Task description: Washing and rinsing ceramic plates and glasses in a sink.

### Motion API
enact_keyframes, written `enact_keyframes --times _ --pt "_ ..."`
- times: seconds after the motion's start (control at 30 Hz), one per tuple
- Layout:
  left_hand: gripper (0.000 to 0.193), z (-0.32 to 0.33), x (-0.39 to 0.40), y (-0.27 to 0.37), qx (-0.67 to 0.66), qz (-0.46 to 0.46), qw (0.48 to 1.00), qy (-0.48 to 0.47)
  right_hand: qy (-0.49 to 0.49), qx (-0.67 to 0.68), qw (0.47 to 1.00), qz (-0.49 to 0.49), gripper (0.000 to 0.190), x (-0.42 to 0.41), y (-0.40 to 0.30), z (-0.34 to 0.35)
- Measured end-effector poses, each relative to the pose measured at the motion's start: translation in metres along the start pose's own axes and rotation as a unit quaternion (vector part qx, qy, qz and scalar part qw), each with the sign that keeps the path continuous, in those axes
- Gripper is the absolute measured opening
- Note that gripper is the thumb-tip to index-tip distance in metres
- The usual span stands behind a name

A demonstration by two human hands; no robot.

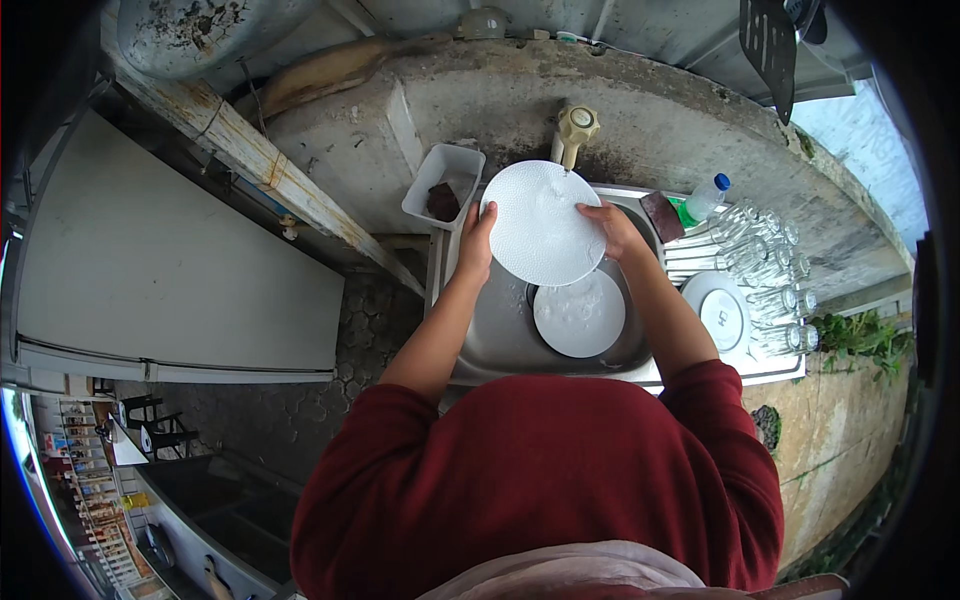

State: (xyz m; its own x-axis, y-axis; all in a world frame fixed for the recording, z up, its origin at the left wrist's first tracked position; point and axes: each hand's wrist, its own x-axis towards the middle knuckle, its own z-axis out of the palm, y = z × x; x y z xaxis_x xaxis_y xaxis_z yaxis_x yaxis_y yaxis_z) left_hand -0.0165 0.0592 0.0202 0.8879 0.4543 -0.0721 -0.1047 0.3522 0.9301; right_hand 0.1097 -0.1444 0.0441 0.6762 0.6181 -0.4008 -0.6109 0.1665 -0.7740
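Both hands hold a round white textured plate (544, 225) by its opposite edges, under a cream-handled tap (576, 131) from which water runs onto it. My left hand (477, 236) grips the left rim, and my right hand (611, 225) has the right rim, its thumb on the face. Below the plate, a second white plate (581, 322) lies wet in the stainless steel sink basin (495, 337). On the drainboard at right, a white plate (724, 319) rests upside down beside several clear glasses (772, 262).
A translucent plastic tub (461, 161) with a dark scouring pad (442, 201) stands left of the tap. A reddish-brown sponge (662, 216) and a blue-capped plastic bottle (703, 201) are at the basin's right back. Behind rises a concrete wall (675, 120); a slotted spatula (769, 52) hangs top right.
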Motion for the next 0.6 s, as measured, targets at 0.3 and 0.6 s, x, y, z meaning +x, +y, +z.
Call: enact_keyframes --times 0.3,0.6 --pt "0.053 -0.015 -0.023 -0.005 -0.062 -0.042 0.997 -0.019 0.131 -0.339 0.925 -0.109 0.051 -0.002 -0.010 0.036" --pt "0.058 -0.042 -0.030 -0.007 -0.050 -0.133 0.990 0.000 0.090 -0.430 0.879 -0.183 0.061 0.030 0.004 0.037"
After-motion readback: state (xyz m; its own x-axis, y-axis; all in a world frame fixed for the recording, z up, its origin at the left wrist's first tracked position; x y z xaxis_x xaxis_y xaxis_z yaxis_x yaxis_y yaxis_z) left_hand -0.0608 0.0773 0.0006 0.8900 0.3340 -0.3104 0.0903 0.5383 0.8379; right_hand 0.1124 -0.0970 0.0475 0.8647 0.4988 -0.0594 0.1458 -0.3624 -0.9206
